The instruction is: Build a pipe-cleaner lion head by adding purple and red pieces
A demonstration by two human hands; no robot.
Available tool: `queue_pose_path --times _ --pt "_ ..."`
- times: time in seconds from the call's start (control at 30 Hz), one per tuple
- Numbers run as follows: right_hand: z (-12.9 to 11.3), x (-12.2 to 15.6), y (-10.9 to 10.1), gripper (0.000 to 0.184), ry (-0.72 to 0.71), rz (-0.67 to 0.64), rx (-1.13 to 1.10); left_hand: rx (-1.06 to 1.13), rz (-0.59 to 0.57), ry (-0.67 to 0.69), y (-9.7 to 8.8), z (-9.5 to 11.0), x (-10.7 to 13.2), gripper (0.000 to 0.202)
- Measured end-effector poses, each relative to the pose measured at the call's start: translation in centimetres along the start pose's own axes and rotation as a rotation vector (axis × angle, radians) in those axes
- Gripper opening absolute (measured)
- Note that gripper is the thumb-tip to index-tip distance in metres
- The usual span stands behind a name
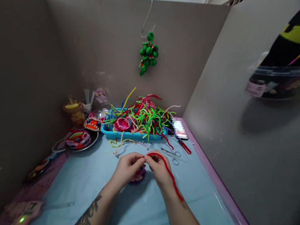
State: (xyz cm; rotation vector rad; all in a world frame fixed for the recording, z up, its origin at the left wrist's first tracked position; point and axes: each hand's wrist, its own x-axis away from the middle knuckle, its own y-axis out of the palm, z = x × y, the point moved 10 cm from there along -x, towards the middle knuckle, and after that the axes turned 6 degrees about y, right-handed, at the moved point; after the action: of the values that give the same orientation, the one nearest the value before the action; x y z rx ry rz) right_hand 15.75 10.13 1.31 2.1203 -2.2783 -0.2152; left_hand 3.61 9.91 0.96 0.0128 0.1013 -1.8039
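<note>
A red pipe cleaner (170,172) is pinched at one end between both hands, and its free length curves over my right hand and down along that forearm. My left hand (130,165) is closed, thumb against fingers, at the pipe cleaner's tip. My right hand (159,169) is closed on the same strip, its fingertips meeting those of the left. Below and partly behind my left hand lies a round pink and purple fuzzy piece (138,176) on the blue cloth; the hand hides part of it.
A blue tray (113,135) heaped with colourful pipe cleaners (152,116) stands at the back. Scissors (173,155) and a red-handled tool (185,146) lie to the right. At left are a dish (94,142) of fuzzy pieces and a glue gun (24,212). Grey partitions (106,46) enclose the table.
</note>
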Motion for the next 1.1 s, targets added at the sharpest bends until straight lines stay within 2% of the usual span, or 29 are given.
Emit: queue_pose_path --times 0.1,0.17,0.27,0.37,0.47,0.57,0.77,0.83,0.9,0.93,1.0,1.1 --pt "-0.3 0.1 0.3 0.012 0.015 -0.042 -0.008 0.190 -0.060 -0.224 0.8 -2.0 0.4 0.041" --pt "-0.1 0.2 0.7 0.015 0.054 -0.080 -0.038 0.286 -0.082 -0.270 1.1 -2.2 0.5 0.041" --pt "0.3 0.2 1.1 0.020 0.093 -0.102 -0.111 0.388 -0.115 -0.260 1.5 -1.9 0.6 0.038" --pt "0.5 0.0 1.2 0.021 0.084 -0.105 -0.163 0.428 -0.087 -0.268 1.5 -2.0 0.6 0.037" --pt "1.0 -0.1 1.2 0.020 0.105 -0.101 -0.183 0.436 -0.065 -0.282 1.4 -2.3 0.6 0.036" --pt "1.8 0.0 1.2 0.027 0.169 -0.101 -0.215 0.404 -0.071 -0.249 1.2 -2.2 0.5 0.036" --pt "0.3 0.2 1.3 0.014 0.062 -0.150 -0.181 0.284 -0.095 -0.179 0.9 -1.7 0.2 0.037" --pt "0.1 0.1 1.1 0.010 0.039 -0.139 -0.200 0.265 -0.068 -0.123 0.6 -0.9 0.0 0.034" --pt "0.2 0.1 0.5 0.008 0.015 -0.091 -0.236 0.205 -0.002 0.009 -0.2 0.5 -0.1 0.036" --pt "0.2 0.1 0.2 0.008 -0.002 -0.066 -0.259 0.137 0.034 0.094 -0.6 1.5 0.0 0.037" --pt "0.3 0.1 -0.1 0.008 -0.037 -0.039 -0.307 -0.071 0.077 0.280 -1.2 3.6 0.5 0.027" --pt "0.2 0.2 -0.1 0.008 -0.082 -0.029 -0.375 -0.383 0.044 0.544 -0.4 6.2 1.6 0.006"
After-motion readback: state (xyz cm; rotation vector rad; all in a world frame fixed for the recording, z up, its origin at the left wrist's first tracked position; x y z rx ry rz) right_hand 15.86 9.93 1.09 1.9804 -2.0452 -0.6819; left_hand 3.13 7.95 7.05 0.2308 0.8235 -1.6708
